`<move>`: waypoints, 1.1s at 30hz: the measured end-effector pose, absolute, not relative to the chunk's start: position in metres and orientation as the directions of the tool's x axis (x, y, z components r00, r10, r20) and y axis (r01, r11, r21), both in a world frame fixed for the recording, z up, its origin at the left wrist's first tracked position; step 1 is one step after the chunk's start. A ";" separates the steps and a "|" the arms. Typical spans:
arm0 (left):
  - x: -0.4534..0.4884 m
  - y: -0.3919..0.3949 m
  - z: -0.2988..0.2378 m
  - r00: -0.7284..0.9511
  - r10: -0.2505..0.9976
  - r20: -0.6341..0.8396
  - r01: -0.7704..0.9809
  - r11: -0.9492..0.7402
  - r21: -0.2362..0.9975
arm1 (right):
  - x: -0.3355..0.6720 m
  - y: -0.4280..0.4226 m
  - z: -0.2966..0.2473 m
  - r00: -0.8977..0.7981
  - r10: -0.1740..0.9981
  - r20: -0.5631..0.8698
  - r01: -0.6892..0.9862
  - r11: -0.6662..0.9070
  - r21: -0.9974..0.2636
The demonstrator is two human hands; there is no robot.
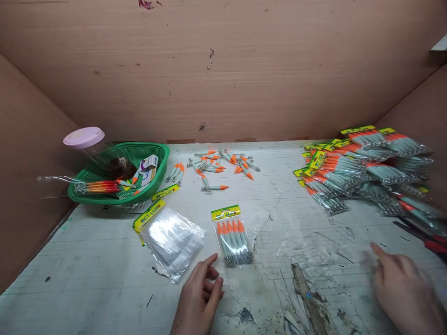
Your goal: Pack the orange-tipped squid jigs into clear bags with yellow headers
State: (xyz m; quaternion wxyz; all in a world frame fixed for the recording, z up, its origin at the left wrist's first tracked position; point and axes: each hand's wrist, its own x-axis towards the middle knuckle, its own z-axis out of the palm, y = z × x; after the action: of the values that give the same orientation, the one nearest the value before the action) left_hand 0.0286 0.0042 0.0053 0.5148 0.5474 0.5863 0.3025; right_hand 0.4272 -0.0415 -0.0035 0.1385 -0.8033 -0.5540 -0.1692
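A clear packet of several grey squid lures with orange tips (232, 237) lies on the worktop, under a yellow "BCT LURE" header. My left hand (200, 293) rests just below and left of it, loosely curled with thumb and fingers apart, holding nothing. At the far right, my right hand (401, 284) is blurred by motion. Its index finger is stretched out, and nothing shows in it. Left of the packet lies a stack of clear header bags (172, 239). Loose lures (213, 168) are scattered farther back.
A green basket (162, 160) at the back left holds a pink-lidded clear container (85, 138) and red-orange lures (99, 187). Filled lure packets (342, 170) are heaped at the back right. Red-handled scissors (435, 245) lie near the right wall. The worktop surface is worn and torn in front.
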 end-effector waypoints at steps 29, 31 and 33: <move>0.010 0.050 0.016 0.851 0.390 0.352 0.249 -0.889 0.384 | 0.268 0.020 0.020 -0.705 0.519 0.484 0.490 0.849 -0.197; 0.009 0.046 0.011 0.801 0.442 0.404 0.272 -0.870 0.412 | 0.270 0.017 0.020 -0.706 0.525 0.475 0.468 0.850 -0.242; 0.010 0.040 0.006 0.738 0.515 0.437 0.314 -0.834 0.453 | 0.270 0.011 0.020 -0.710 0.527 0.468 0.448 0.850 -0.277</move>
State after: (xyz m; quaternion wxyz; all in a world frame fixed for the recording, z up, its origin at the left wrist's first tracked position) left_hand 0.0100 0.0398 0.0060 0.1778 0.9150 0.2266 0.2826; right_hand 0.2702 0.0114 0.0205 0.2743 -0.2644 -0.9218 0.0718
